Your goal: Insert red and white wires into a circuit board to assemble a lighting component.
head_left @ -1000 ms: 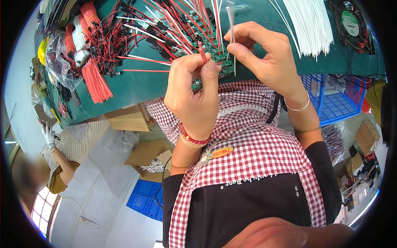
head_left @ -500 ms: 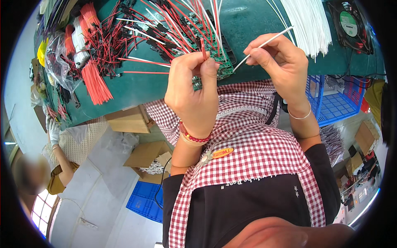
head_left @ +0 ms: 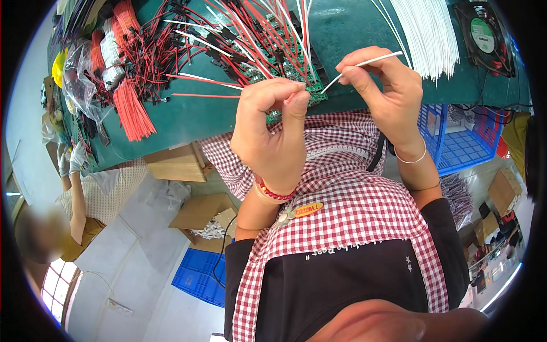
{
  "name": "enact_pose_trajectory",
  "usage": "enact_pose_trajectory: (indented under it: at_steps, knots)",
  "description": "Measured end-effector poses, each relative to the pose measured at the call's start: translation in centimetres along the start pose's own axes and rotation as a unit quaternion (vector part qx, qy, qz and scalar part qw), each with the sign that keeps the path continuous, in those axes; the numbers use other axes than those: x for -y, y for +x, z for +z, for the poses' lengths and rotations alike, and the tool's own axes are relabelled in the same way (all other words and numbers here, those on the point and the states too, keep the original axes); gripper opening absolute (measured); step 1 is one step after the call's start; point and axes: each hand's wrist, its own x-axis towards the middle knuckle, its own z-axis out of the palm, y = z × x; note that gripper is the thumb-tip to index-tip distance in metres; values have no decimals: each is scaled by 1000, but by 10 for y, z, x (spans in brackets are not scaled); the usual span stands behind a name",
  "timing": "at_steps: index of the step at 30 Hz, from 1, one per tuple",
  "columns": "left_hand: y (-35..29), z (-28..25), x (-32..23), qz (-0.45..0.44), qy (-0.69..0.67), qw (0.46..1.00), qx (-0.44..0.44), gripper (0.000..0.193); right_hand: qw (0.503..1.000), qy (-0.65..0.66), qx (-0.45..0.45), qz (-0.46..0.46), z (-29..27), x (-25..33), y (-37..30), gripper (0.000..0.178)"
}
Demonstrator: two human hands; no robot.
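Observation:
My right hand (head_left: 390, 94) pinches a thin white wire (head_left: 379, 58) between thumb and forefinger. The wire slants down to the left, its lower tip close to the edge of a green circuit board (head_left: 317, 98). My left hand (head_left: 268, 134) is closed in a pinch over the board's near side, thumb and forefinger almost together. What it grips, if anything, is hidden. Red and white wires (head_left: 256, 43) with black connectors stand up from the boards behind it. A few red and white wires also stick out to the left of my left hand.
A sheaf of white wires (head_left: 426, 37) and a black fan (head_left: 483, 37) lie at the right of the green table (head_left: 171, 122). Red wire bundles (head_left: 134, 111) and a clear bag (head_left: 80, 80) are at left. Beyond them, a co-worker's gloved hands (head_left: 71, 158) show.
My left hand has moved slightly right and down toward the board; the red wire that stood up from its fingers no longer shows there. My right hand has hardly moved. The co-worker's hands have shifted.

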Motion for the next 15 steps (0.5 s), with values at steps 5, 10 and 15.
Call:
enact_pose_trajectory:
  at_steps: [5,10,15]
  knots:
    - [-5,4,1,-43,-35,998,-10,17,999,-20,0,-31,1,0,1,11]
    - [-7,7,8,-30,-49,998,-17,17,998,-46,2,-52,1,2,1,11]
    - [-7,6,9,-21,-48,999,7,14,995,-68,8,-76,1,4,3,12]
